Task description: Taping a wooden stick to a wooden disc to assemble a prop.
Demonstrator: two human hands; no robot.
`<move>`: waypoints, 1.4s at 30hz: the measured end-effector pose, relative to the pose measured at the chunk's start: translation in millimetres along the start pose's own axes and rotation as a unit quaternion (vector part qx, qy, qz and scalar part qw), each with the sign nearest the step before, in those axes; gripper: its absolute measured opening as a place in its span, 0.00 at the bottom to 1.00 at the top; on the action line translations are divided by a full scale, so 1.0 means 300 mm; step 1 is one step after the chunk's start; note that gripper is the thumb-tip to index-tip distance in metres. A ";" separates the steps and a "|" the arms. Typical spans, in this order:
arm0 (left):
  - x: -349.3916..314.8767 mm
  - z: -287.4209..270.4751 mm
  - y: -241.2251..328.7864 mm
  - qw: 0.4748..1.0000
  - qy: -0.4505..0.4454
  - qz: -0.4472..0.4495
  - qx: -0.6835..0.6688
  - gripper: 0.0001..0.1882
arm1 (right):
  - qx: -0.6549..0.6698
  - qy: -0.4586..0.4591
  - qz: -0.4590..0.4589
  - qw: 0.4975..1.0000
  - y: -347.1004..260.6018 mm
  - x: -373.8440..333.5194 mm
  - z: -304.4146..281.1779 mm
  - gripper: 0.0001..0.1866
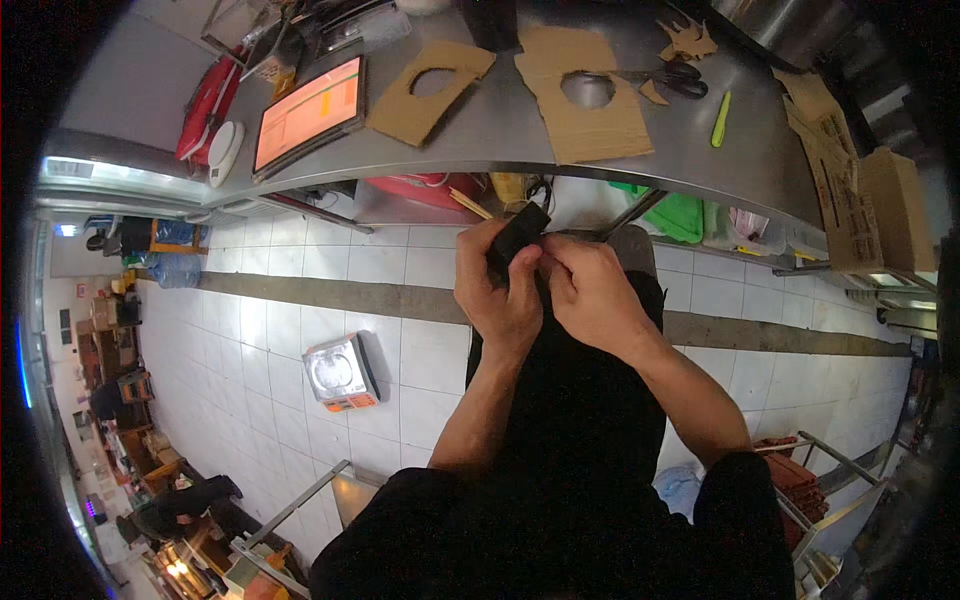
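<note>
My left hand [497,290] is closed around a small black rectangular object [520,230], held up in front of the metal table's near edge. The fingers of my right hand [590,285] are pinched together against that object's right side. Whether anything small sits between those fingertips is hidden. Beyond my hands, on the table, lie two pieces of brown cardboard with round holes: a left cardboard piece [418,112] and a right cardboard piece [600,128]. Dark-handled scissors [684,80] rest beside the right piece, partly over its hole.
The metal table [480,150] holds a tablet [310,115] at left and a green pen-shaped tool [721,118] at right. A cardboard box [870,200] stands at the right end. Below, an orange and white box-shaped thing [341,373] sits on the tiled floor.
</note>
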State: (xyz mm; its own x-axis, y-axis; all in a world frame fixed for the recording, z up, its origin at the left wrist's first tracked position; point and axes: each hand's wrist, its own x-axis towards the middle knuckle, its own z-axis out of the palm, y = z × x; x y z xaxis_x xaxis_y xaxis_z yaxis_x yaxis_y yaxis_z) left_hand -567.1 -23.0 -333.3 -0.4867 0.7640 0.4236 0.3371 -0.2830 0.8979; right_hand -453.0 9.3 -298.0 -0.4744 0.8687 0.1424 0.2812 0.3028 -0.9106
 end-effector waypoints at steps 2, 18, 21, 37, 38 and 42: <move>-0.005 0.011 0.011 1.000 0.012 0.006 -0.009 0.17 | 0.039 0.012 0.006 0.999 0.006 -0.004 0.008 0.07; 0.021 -0.020 0.017 0.919 0.038 -0.237 -0.313 0.16 | 0.088 -0.041 0.018 0.995 0.096 0.008 -0.049 0.05; 0.060 -0.091 0.051 0.783 -0.106 -0.413 -0.453 0.15 | 0.128 -0.095 0.024 0.987 0.129 0.020 -0.089 0.06; 0.055 -0.072 0.079 0.954 -0.111 -0.176 -0.216 0.17 | 0.176 0.077 0.041 0.980 0.015 0.011 -0.013 0.26; 0.048 -0.074 0.076 0.955 -0.111 -0.190 -0.200 0.17 | 0.193 0.062 0.042 0.978 0.018 0.007 -0.009 0.26; 0.031 -0.071 0.062 0.962 -0.099 -0.219 -0.133 0.17 | 0.145 0.096 0.048 0.984 0.036 0.025 0.010 0.22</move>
State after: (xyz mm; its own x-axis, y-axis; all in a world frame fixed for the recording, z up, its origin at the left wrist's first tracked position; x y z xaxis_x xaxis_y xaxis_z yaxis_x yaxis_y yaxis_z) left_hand -582.5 -33.6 -310.0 -0.3639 0.9314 -0.0092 -0.0954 -0.0275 0.9951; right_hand -456.1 18.0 -307.7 -0.2827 0.9544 0.0962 0.0545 0.1161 -0.9917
